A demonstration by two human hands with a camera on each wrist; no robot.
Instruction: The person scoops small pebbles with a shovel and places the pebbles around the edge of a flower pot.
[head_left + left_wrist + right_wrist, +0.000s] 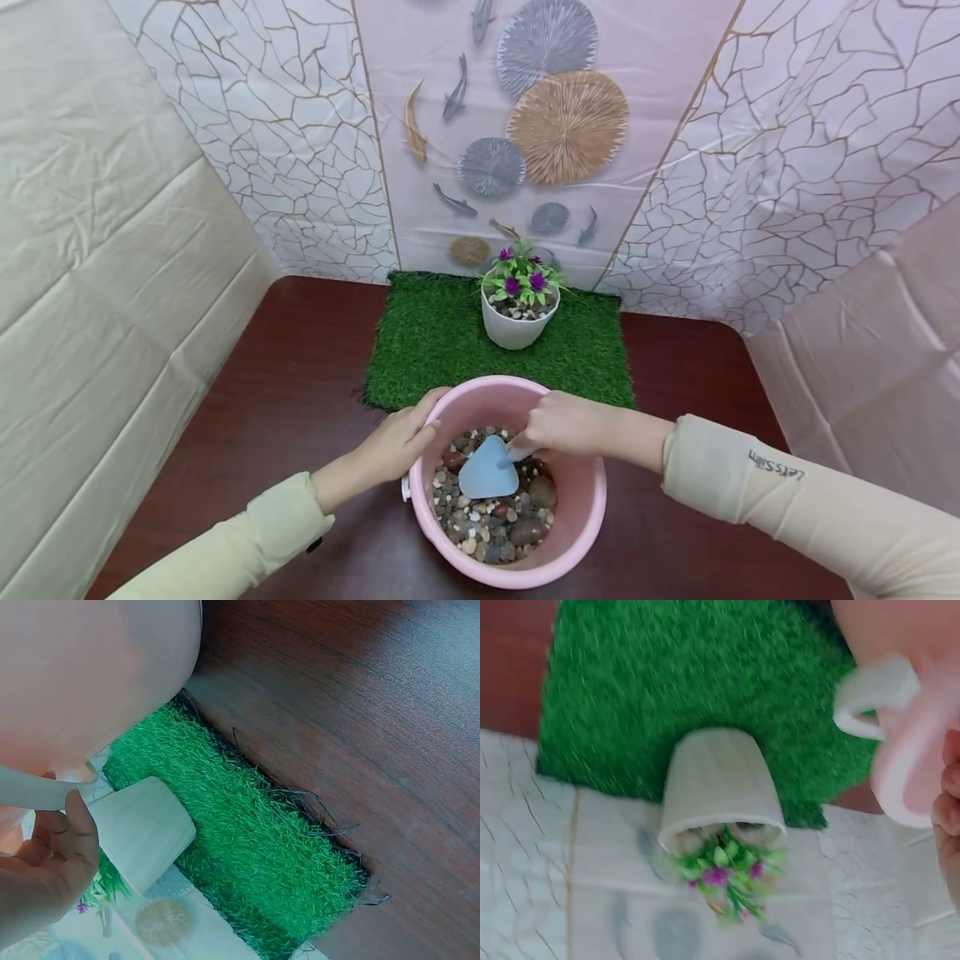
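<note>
A pink bucket (594,533) stands on the table with mixed pebbles (480,529) in its bottom. My left hand (396,439) grips its left rim, thumb and fingers over the edge; in the left wrist view the hand (56,859) is beside a pale curved strip (45,791) at the bucket. Inside the bucket, my right hand (572,423) holds a small shovel by its pale handle. The light-blue shovel blade (489,469) lies over the pebbles, seemingly bare. Only the edge of my right hand (949,802) shows in the right wrist view, near the rim.
Behind the bucket, a white pot (517,329) with purple flowers (525,279) and pebbles stands on a green grass mat (427,333). The dark red-brown table (300,367) extends to both sides. Patterned cloth (300,142) hangs at the back, plain cloth (82,208) at the left.
</note>
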